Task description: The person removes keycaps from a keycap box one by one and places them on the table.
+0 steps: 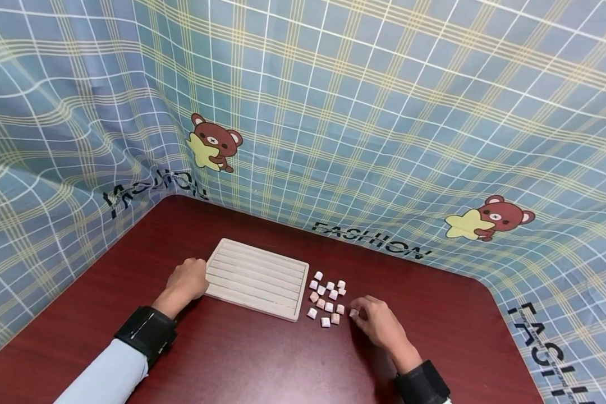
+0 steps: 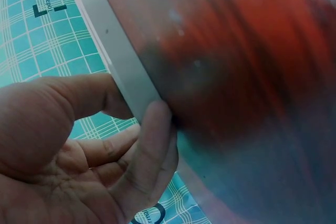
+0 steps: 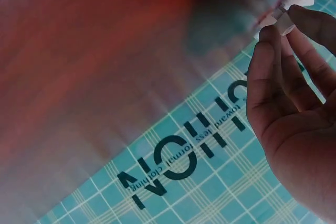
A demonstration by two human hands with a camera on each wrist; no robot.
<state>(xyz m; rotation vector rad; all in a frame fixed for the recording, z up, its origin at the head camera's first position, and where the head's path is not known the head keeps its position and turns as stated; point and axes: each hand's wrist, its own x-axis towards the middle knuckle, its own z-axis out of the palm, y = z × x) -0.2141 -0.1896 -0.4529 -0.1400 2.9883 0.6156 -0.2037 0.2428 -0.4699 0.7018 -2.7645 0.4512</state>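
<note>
A pale, ridged tray (image 1: 256, 279) lies on the table, left of a loose group of keycaps (image 1: 329, 307) in white and pinkish tones. My left hand (image 1: 188, 279) is at the tray's left end. In the left wrist view, its thumb and fingers pinch the tray's edge (image 2: 116, 40) from both sides. To the right of the group, my right hand (image 1: 381, 324) pinches a single small keycap (image 3: 285, 23) between thumb and fingertips. That keycap is close over the table, partly covered by the fingers in the head view.
The dark red table (image 1: 262, 359) has rounded far corners. A blue plaid curtain (image 1: 323, 123) with bear prints hangs along its back and sides. Black bands wrap both wrists, the left band (image 1: 146, 335) above a light sleeve.
</note>
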